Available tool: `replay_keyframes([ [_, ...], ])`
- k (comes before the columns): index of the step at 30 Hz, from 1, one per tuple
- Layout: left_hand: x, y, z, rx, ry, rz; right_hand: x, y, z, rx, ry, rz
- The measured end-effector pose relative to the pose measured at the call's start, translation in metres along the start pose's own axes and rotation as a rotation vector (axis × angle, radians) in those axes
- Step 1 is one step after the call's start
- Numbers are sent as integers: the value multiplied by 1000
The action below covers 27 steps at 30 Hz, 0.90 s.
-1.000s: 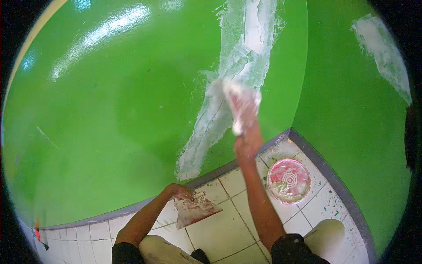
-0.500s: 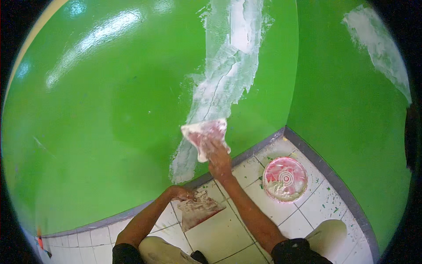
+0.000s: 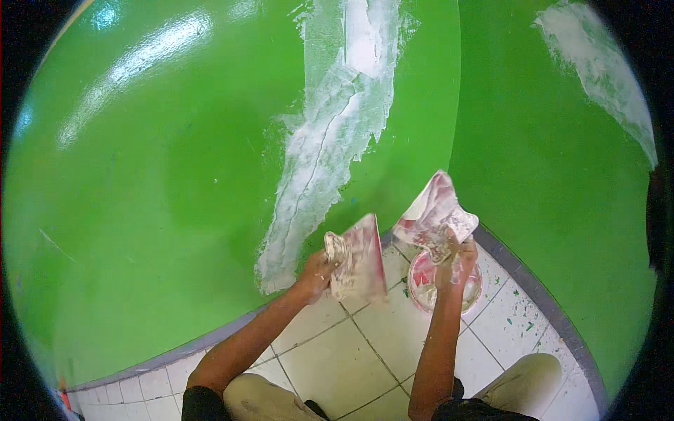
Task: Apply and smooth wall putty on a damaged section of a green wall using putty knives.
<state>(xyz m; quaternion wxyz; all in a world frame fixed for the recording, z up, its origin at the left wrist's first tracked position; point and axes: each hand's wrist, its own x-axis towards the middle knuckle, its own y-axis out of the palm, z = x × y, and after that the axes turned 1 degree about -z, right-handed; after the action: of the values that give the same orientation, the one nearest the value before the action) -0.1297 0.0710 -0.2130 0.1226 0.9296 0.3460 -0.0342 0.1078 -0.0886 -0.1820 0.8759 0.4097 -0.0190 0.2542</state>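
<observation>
Plaster smears run white down the green wall (image 3: 175, 175), widest at the streak (image 3: 323, 161) in the middle. The left hand (image 3: 317, 272) grips a putty-caked scraper (image 3: 359, 257), blade up, low before the wall. The right hand (image 3: 453, 258) clamps a second scraper (image 3: 434, 210) just right of it, above a pink bucket (image 3: 428, 284) on the spattered tile floor (image 3: 337, 351). Hands are apart.
</observation>
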Motion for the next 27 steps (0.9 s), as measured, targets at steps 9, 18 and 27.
replay_keyframes([
  [9,13,55,-15,-519,19,28,-28,-22,-12,-87,-234,-151],
  [18,21,59,-19,-576,45,58,-19,-47,8,-448,-20,247],
  [27,20,63,-32,-569,53,-5,9,-86,4,-809,-128,366],
])
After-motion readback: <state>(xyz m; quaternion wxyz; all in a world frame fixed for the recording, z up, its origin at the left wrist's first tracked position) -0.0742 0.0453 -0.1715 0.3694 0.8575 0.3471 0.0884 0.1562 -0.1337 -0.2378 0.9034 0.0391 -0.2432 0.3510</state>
